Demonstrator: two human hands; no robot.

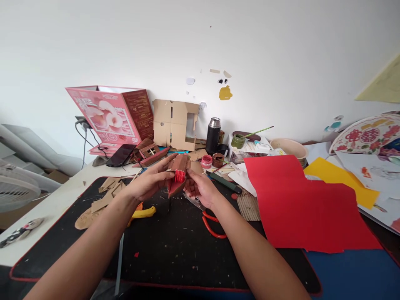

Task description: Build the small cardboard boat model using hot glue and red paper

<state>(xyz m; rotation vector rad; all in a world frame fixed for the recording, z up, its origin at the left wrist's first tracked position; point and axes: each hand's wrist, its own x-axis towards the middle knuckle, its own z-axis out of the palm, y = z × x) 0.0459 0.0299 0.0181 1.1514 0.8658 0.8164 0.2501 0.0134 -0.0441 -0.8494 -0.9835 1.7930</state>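
Observation:
Between my two hands is a small model boat, a craft piece point(181, 160) with a brown roof, a red pleated part at its near end and a reddish pointed base. My left hand point(150, 181) grips it from the left, thumb along the side. On the other side, my right hand point(201, 187) pinches its right edge, the other fingers curled below. Scissors point(214, 225) with red handles lie under my right hand, their blades partly hidden. A yellow-handled tool point(145, 213) rests beneath my left wrist, too covered to name.
A black mat point(175, 258) covers the desk front. Cardboard scraps point(106, 200) lie left, red sheet point(300, 204) right. Behind stand a black thermos point(213, 137), open paint jars point(206, 161), a green cutter point(225, 182) and a second brown model point(151, 154). A pink box point(109, 116) leans at the wall.

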